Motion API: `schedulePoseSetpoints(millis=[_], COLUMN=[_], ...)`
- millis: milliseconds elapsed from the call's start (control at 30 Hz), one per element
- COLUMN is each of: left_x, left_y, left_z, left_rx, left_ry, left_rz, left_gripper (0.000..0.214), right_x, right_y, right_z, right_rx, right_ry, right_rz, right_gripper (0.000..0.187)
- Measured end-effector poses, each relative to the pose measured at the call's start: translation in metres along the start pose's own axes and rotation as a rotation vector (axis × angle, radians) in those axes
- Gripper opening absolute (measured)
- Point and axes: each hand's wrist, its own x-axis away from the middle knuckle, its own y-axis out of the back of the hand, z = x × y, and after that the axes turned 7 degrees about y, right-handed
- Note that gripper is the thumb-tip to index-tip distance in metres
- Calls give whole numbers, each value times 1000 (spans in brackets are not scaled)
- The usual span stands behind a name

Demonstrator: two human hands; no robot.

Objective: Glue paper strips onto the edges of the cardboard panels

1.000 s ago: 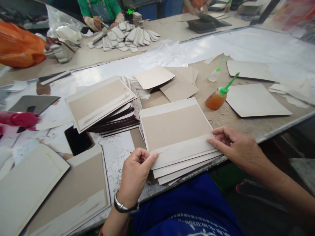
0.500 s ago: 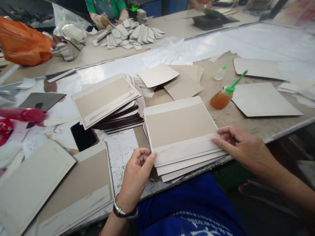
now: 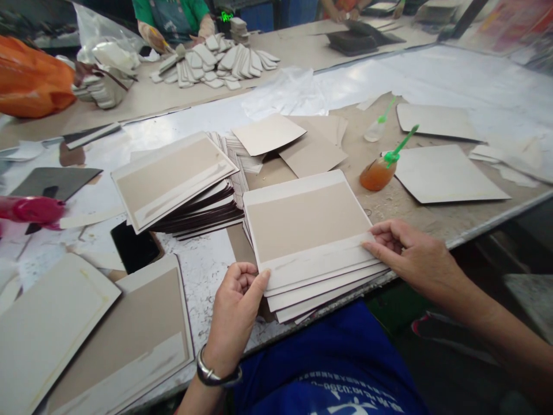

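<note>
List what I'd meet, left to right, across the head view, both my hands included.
Bulging orange bag, black rectangular phone, left hand, beige-and-white rectangular panel, right hand.

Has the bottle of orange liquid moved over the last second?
No. The bottle of orange liquid sits just as before against the pale panel on its right; the whole view shifted with the head camera.

On your left, a black phone (image 3: 135,248) lies on the table (image 3: 207,276), a magenta object (image 3: 37,210) farther left. Across from you — past crumpled clear plastic (image 3: 287,95) — a person in green (image 3: 175,17) works behind pale pieces (image 3: 220,64), left of them an orange bag (image 3: 32,80).
</note>
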Motion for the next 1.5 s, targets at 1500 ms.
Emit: schedulePoseSetpoints(millis=[1500], left_x=[3], left_y=[-3], left_z=[-3], left_rx=[26], left_ry=[57], left_rz=[-73], left_gripper=[38], right_x=[-1], right_y=[6], right_z=[9], right_rx=[-25], right_ry=[66], right_rz=[75], right_gripper=[12])
